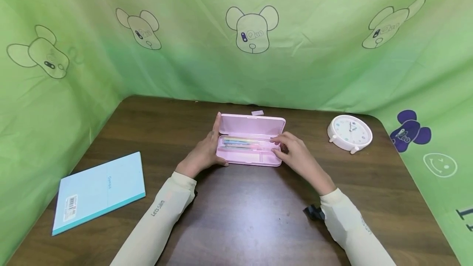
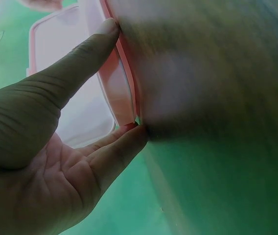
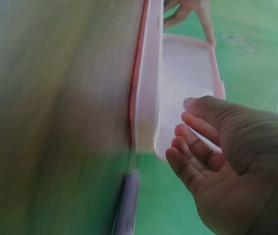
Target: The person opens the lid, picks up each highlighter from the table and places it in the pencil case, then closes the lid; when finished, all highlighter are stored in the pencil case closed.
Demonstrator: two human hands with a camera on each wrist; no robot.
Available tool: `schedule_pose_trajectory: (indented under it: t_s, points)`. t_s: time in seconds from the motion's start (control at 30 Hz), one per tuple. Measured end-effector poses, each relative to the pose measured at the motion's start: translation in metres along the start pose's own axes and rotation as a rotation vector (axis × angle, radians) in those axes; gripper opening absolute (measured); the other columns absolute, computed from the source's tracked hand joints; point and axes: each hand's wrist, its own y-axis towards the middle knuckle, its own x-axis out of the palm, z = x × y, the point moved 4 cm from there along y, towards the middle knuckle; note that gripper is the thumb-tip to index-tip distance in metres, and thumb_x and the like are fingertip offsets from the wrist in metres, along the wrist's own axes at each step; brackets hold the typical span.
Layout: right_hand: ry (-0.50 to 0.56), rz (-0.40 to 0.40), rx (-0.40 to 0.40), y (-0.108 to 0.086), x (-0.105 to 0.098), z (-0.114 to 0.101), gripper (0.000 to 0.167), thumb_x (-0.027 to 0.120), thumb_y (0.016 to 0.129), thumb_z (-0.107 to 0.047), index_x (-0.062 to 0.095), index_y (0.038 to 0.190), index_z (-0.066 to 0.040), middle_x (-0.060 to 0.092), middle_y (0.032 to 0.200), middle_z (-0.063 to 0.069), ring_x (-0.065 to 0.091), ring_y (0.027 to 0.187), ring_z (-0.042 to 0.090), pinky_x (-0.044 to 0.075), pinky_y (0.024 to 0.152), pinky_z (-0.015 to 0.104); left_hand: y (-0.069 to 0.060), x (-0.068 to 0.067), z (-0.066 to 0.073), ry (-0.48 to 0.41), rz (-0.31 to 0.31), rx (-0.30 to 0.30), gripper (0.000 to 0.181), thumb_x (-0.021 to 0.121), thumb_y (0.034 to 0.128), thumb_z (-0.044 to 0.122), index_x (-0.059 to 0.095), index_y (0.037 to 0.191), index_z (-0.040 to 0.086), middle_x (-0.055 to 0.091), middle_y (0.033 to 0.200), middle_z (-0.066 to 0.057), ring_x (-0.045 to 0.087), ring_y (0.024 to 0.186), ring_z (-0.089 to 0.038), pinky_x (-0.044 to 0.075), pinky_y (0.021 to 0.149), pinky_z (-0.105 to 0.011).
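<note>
Enclosing the far, left and right sides: one light-green fabric curtain (image 1: pixel 192 73), printed with outlined bear-like heads. Within it, one dark brown wood-grain table (image 1: pixel 258 216). Two cream, lettered fabric sleeves (image 1: pixel 168 204), reaching in from the near edge, left and right. One light-blue rectangular notebook (image 1: pixel 99 188) with a teal strip along its near edge and a white barcode label at its near left, flat on the table's left side. One pink, long rectangular pencil case (image 1: pixel 251 125) with rounded corners, at the middle of the table toward the far edge; lid raised along the far side, tray facing up. One left hand (image 1: pixel 203 151), spread wide around the case's left end, thumb touching the near side, other fingers extended to the far side by the lid. One right hand (image 1: pixel 295 155) at the case's right end, thumb and fingers gently bent and parted over the tray, nothing visibly held. One white round clock (image 1: pixel 350 131), lying face up at the far right, its two short feet pointing near. Several slim pastel pens (image 1: pixel 238 143), lying lengthwise in the tray; exact count unclear. One small pale-pink block (image 1: pixel 257 113), just beyond the raised lid.
</note>
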Motion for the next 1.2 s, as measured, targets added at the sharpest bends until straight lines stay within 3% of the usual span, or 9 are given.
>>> schedule_pose_trajectory:
  t_s: [0.03, 0.2, 0.37, 0.57, 0.67, 0.77, 1.03, 1.2]
  points:
    - [-0.005, 0.009, 0.009, -0.004, -0.003, 0.003, 0.026, 0.08, 0.095, 0.0, 0.078, 0.121, 0.004, 0.067, 0.102, 0.011, 0.063, 0.088, 0.025, 0.054, 0.077, 0.039, -0.001, -0.002, 0.003, -0.008, -0.009, -0.015, 0.164, 0.103, 0.0751, 0.018, -0.032, 0.167, 0.033, 0.018, 0.175, -0.032, 0.053, 0.136, -0.058, 0.048, 0.109, -0.064]
    - [-0.012, 0.048, 0.061, -0.026, -0.019, 0.017, 0.036, 0.08, 0.095, 0.002, 0.072, 0.13, 0.003, 0.069, 0.101, 0.01, 0.066, 0.091, 0.025, 0.057, 0.082, 0.044, 0.011, 0.011, -0.019, -0.002, 0.004, -0.016, 0.169, 0.106, 0.0711, 0.023, -0.034, 0.165, 0.042, 0.017, 0.177, -0.028, 0.054, 0.136, -0.056, 0.049, 0.108, -0.064]
    - [-0.042, 0.095, 0.067, -0.047, -0.035, 0.026, 0.04, 0.083, 0.092, 0.004, 0.071, 0.129, 0.004, 0.07, 0.099, 0.009, 0.066, 0.088, 0.024, 0.057, 0.079, 0.04, 0.017, 0.016, -0.025, 0.005, 0.0, -0.033, 0.172, 0.107, 0.07, 0.024, -0.038, 0.161, 0.046, 0.017, 0.177, -0.027, 0.054, 0.137, -0.056, 0.048, 0.11, -0.064]
    - [-0.049, 0.126, 0.078, -0.081, -0.056, 0.038, 0.04, 0.084, 0.086, 0.009, 0.072, 0.124, 0.007, 0.071, 0.096, 0.008, 0.066, 0.082, 0.014, 0.056, 0.074, 0.024, 0.011, 0.009, -0.009, 0.01, -0.007, -0.003, 0.168, 0.106, 0.0718, 0.025, -0.033, 0.166, 0.033, 0.017, 0.177, -0.029, 0.052, 0.139, -0.057, 0.048, 0.11, -0.064]
    - [-0.056, 0.142, 0.107, -0.101, -0.065, 0.046, 0.035, 0.086, 0.085, 0.01, 0.074, 0.118, 0.008, 0.071, 0.094, 0.006, 0.063, 0.08, 0.002, 0.053, 0.072, 0.015, 0.015, 0.012, -0.016, 0.006, 0.008, 0.013, 0.17, 0.107, 0.0699, 0.026, -0.033, 0.166, 0.03, 0.016, 0.178, -0.027, 0.052, 0.139, -0.055, 0.049, 0.108, -0.064]
    - [-0.061, 0.156, 0.138, -0.115, -0.069, 0.052, 0.03, 0.086, 0.084, 0.01, 0.076, 0.112, 0.006, 0.072, 0.092, 0.004, 0.06, 0.079, -0.004, 0.05, 0.07, 0.01, 0.013, 0.009, -0.014, 0.01, 0.004, 0.01, 0.169, 0.106, 0.0714, 0.024, -0.033, 0.166, 0.03, 0.017, 0.177, -0.028, 0.052, 0.139, -0.055, 0.049, 0.108, -0.064]
    - [-0.006, 0.085, 0.163, -0.119, -0.063, 0.054, 0.024, 0.086, 0.087, 0.005, 0.078, 0.109, 0.003, 0.07, 0.092, 0.0, 0.06, 0.079, -0.003, 0.053, 0.068, 0.016, -0.005, -0.009, 0.017, 0.01, -0.043, -0.051, 0.158, 0.1, 0.0798, 0.015, -0.03, 0.168, 0.024, 0.01, 0.178, -0.027, 0.044, 0.147, -0.055, 0.043, 0.115, -0.064]
    - [-0.003, 0.068, 0.169, -0.118, -0.061, 0.053, 0.023, 0.087, 0.086, 0.005, 0.079, 0.107, 0.002, 0.069, 0.091, -0.001, 0.059, 0.078, -0.002, 0.053, 0.067, 0.019, -0.007, -0.01, 0.02, 0.024, -0.043, -0.064, 0.156, 0.1, 0.08, 0.015, -0.029, 0.168, 0.022, 0.013, 0.177, -0.029, 0.047, 0.145, -0.054, 0.045, 0.115, -0.063]
